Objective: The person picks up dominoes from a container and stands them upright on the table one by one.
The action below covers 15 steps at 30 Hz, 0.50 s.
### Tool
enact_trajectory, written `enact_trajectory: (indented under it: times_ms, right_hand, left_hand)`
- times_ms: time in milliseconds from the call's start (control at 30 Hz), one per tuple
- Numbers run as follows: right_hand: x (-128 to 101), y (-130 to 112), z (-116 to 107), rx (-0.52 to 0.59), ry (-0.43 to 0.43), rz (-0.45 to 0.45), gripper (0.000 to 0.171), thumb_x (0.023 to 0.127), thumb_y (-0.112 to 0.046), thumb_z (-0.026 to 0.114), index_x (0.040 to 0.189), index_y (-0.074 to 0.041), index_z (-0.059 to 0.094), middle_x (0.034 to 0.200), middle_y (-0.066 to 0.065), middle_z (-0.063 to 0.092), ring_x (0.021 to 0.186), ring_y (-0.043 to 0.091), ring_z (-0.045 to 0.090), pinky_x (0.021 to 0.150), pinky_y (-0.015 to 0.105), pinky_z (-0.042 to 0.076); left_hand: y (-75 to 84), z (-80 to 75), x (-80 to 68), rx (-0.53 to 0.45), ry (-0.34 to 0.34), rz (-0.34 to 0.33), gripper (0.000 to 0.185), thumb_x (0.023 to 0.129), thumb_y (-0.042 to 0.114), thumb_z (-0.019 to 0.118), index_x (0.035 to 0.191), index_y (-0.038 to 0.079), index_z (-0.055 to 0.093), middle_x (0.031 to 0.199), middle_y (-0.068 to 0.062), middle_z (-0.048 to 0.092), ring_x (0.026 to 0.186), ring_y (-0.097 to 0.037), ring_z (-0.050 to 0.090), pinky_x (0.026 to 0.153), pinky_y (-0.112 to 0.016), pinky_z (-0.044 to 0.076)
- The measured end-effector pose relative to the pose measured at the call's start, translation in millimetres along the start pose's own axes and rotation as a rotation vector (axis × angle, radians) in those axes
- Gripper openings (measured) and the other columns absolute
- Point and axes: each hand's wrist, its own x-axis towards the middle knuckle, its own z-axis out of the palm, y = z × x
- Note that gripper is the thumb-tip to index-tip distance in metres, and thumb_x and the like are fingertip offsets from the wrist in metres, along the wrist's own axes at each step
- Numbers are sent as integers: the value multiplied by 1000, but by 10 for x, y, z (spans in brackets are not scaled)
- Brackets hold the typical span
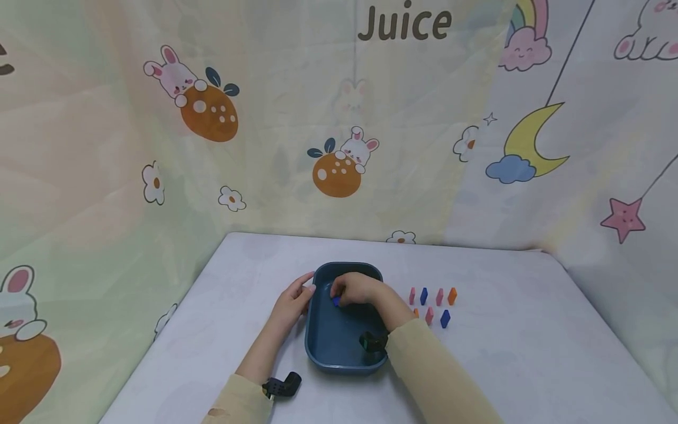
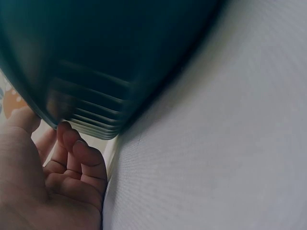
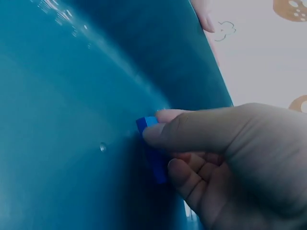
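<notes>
A dark blue tray sits on the white table. My left hand holds the tray's left rim, thumb on the edge; in the left wrist view its fingers curl against the ribbed outer wall of the tray. My right hand reaches down inside the tray and pinches a small blue block. In the right wrist view the blue block is held between thumb and fingers, close to the tray's floor.
Several small blocks, pink, blue and orange, stand in rows on the table just right of the tray. Printed cloth walls close in the table at the back and both sides.
</notes>
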Motion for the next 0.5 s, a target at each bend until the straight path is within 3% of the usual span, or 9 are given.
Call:
enact_trajectory:
  times_ms: [500]
  right_hand:
    - [41,-39,58,-180,-11,-28,11,88,-11,71,93,-21,67,84,-6,62,78,13,58,72,28,50]
  left_hand:
    - [1,-29,-20,-20,-25,20,44,97,46,60,139,36,53,101,-10,64,80,-22,59,71,-31,51]
